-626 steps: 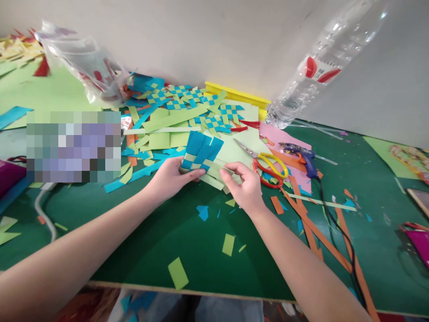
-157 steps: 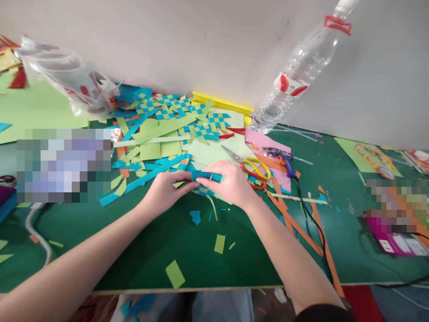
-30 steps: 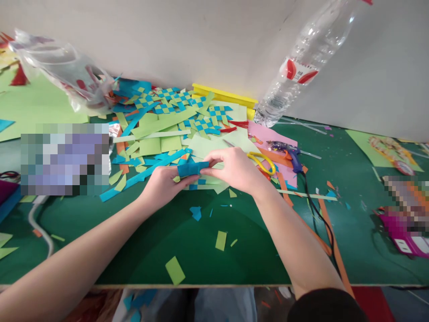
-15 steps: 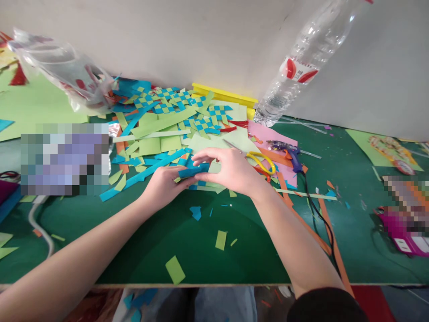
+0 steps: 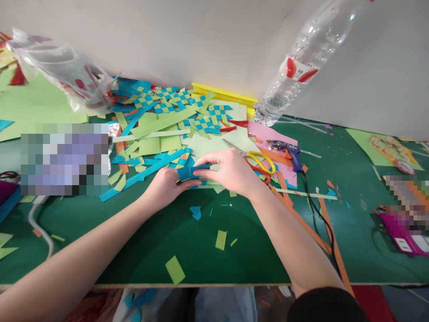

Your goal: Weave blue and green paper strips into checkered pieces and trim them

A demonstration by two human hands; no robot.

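Observation:
Between my two hands is a piece of blue paper, raised a little over the table. My left hand pinches its left end, with the thumb below. My right hand has its fingers and thumb closed on the right part of the same paper. Beyond my hands lie woven blue-and-green paper pieces and a long blue paper strip. Yellow-handled scissors rest just right of my right hand. The part of the paper behind my fingers is hidden.
A purple glue gun with a black cord lies right of the scissors. The clear bottle stands by the wall. A plastic bag with a cup is at back left. Small green scraps lie near the table's front edge.
The blue paper has turned between my fingers and shows more of its face. My right fingertips have moved down onto it, and my left thumb now shows lower.

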